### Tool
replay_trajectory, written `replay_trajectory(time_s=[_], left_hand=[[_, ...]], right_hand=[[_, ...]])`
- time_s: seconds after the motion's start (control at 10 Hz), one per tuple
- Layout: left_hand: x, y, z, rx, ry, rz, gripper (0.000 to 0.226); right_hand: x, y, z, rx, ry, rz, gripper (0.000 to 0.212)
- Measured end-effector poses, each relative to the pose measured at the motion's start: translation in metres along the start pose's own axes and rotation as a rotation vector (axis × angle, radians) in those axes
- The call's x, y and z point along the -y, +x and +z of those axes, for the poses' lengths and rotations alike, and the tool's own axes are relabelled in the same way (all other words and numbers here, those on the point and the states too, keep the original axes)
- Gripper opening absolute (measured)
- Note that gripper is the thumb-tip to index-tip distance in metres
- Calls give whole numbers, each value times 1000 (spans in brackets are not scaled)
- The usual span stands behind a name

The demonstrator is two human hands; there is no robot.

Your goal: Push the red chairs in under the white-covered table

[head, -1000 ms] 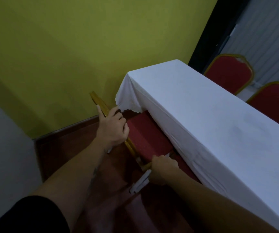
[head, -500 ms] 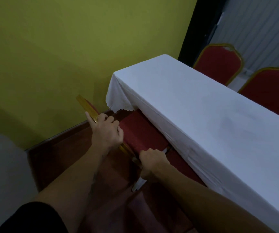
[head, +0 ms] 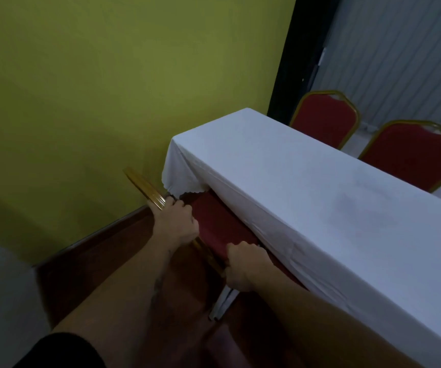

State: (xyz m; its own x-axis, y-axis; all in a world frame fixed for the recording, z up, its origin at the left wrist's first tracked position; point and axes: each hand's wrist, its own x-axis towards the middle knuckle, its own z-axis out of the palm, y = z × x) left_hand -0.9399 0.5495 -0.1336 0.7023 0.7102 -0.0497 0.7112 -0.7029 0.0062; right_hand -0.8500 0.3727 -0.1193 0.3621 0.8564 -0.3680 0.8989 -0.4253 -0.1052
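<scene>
Chair [head: 222, 229] slid further under table [head: 320, 203]; L hand [head: 175, 223] & R hand [head: 243, 266] gripping its frame

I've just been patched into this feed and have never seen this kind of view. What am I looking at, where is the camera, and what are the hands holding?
There is no machine here: a person works with two bare hands. The one picture comes from a wide-angle camera worn on their head, looking forward and down, so the arms reach in from the bottom edge.

The long table is covered with a white cloth, and nothing shows on the part in view. On its near side a red chair with a gold frame has its back right against the hanging cloth. The left hand grips the top of that frame; the right hand grips it lower down.

Two more red chairs stand at the far side, their backs rising above the tabletop. A green wall is behind.
</scene>
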Motion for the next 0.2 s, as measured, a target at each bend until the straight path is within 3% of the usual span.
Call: replay_trajectory(time_s=[0.2], left_hand=[[-20,-12,-52,51,-227,-99,11]], right_hand=[[-19,-15,-41,-76,101,60,45]])
